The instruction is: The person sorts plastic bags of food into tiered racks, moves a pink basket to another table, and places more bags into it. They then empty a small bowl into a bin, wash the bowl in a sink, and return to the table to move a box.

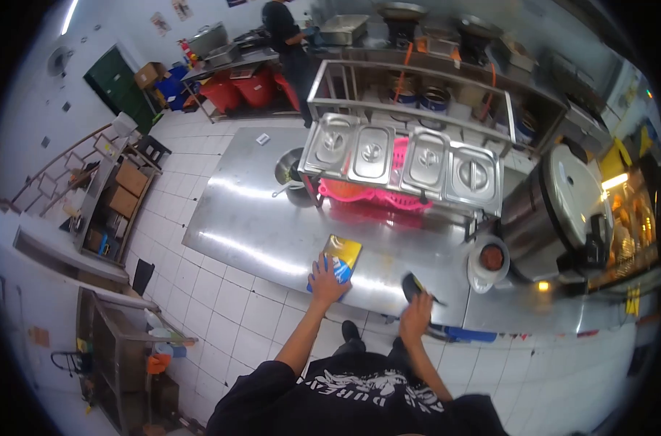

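A yellow and blue packet [344, 252] lies near the front edge of the steel table. Spread across its lower part are the fingers of my left hand [328, 282], pressed on it with the palm down. To the right, my right hand [416, 317] is closed around a dark tool [411, 285] with a small yellow mark, just above the table's front edge. Its broad black end points up and left, and a thin dark tip sticks out on the right. I cannot tell what kind of tool it is.
On the steel table [243, 196] stands a rack of lidded pans [370, 154] over a pink basket [374, 195]. A saucepan [290, 166] sits behind left. At right are a bowl of red food [489, 263] and a large steel pot [548, 218]. A person [290, 51] works far back.
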`<act>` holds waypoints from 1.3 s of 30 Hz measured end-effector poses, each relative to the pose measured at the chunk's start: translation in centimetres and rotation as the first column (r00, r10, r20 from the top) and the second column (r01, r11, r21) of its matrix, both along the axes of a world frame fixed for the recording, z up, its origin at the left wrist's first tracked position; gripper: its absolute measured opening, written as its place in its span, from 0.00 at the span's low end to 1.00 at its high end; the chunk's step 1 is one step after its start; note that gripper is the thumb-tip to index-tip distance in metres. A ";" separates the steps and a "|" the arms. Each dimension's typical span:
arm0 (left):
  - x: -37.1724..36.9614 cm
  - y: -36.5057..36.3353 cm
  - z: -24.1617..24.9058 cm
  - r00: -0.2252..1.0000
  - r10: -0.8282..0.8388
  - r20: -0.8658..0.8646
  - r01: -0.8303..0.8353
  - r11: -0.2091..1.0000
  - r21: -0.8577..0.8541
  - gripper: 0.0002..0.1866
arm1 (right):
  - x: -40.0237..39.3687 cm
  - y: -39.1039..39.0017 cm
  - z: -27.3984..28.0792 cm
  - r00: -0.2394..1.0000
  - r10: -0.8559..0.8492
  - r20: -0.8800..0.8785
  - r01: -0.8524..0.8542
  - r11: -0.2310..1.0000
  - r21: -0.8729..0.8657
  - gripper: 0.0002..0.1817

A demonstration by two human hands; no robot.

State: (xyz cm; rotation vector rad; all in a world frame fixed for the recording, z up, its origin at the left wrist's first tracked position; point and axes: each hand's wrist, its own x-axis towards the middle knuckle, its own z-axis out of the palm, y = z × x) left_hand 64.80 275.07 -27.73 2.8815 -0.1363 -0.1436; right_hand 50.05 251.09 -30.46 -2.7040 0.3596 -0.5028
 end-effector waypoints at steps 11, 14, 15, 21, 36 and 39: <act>-1.1 3.0 1.5 0.966 0.032 0.256 0.101 0.866 -0.489 0.42 | 9.6 -6.9 7.9 0.923 -0.267 0.278 0.199 0.948 0.249 0.28; -5.6 7.0 0.6 0.966 0.136 0.219 -0.011 0.872 -0.490 0.34 | 6.9 -16.9 10.7 0.871 -0.448 0.203 0.428 0.894 0.134 0.38; -7.4 8.4 -0.4 0.967 0.145 0.208 -0.040 0.896 -0.442 0.31 | 6.5 -19.8 9.5 0.863 -0.470 0.187 0.476 0.880 0.013 0.41; -17.0 16.0 -6.7 0.935 0.352 0.051 -0.319 0.893 -0.317 0.25 | 8.1 -26.4 6.0 0.907 -0.326 -0.266 0.342 0.940 0.012 0.56; -16.9 24.9 -11.3 0.802 0.557 -0.217 -0.598 0.743 -0.300 0.31 | 5.0 -10.7 19.3 0.904 -0.090 0.418 -0.353 0.393 0.849 0.49; -13.9 30.0 -12.6 0.852 0.470 -0.229 -0.523 0.765 -0.376 0.32 | 7.5 -5.7 17.8 0.825 -0.161 0.542 -0.532 0.106 0.840 0.52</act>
